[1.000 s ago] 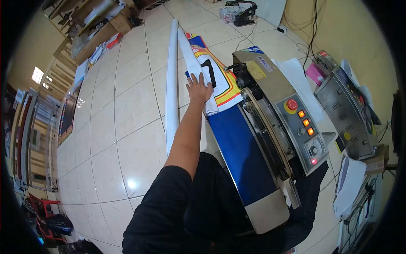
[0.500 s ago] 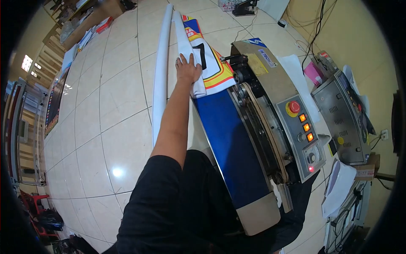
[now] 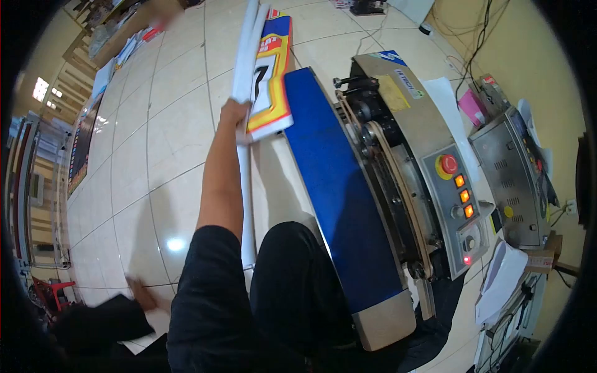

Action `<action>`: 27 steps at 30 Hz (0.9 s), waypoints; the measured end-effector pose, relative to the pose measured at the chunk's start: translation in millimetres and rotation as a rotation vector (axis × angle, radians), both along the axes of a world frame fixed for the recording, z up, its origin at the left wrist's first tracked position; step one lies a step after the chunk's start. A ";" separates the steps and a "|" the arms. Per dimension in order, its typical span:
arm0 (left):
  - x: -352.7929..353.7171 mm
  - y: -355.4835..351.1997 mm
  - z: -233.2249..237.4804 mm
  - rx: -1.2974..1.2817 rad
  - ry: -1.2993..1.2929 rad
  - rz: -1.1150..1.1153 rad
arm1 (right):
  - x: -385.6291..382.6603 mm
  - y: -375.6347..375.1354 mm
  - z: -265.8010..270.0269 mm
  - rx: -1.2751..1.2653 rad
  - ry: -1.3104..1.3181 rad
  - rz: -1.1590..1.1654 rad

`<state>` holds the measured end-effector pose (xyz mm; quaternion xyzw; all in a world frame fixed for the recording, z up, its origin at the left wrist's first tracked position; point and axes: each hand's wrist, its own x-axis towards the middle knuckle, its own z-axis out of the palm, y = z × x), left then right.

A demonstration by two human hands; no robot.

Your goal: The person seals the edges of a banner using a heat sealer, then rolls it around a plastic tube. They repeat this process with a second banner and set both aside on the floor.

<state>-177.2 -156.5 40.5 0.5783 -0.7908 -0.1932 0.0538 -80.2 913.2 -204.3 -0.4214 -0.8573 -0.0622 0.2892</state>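
The glossy pale tiled floor (image 3: 155, 186) carries a band sealer (image 3: 398, 186) with a blue belt, a second metal machine (image 3: 510, 180) just right of it, and white paper sheets (image 3: 500, 280) near both. A long white strip (image 3: 249, 211) lies along the tiles left of the sealer.

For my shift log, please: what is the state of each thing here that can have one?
Left hand: shut on the printed yellow-and-blue banner sheet.
Long blue conveyor belt: bare.
Three orange square lamps: lit.
Small red round lamp: lit.
Right hand: not in view.
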 end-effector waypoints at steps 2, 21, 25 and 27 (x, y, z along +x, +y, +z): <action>55.8 -0.9 -54.5 -0.066 -0.213 -0.078 | -7.4 -6.1 1.2 -0.043 0.011 0.007; 137.5 256.3 -75.7 -0.499 0.101 -0.424 | 45.6 16.1 38.8 -1.282 0.486 -0.071; 128.3 256.4 -72.3 -0.434 -0.056 -0.414 | 75.1 37.0 32.9 -1.512 0.624 -0.114; 111.3 251.8 -54.5 -0.029 -0.117 -0.270 | 80.8 35.9 25.7 -1.582 0.660 -0.136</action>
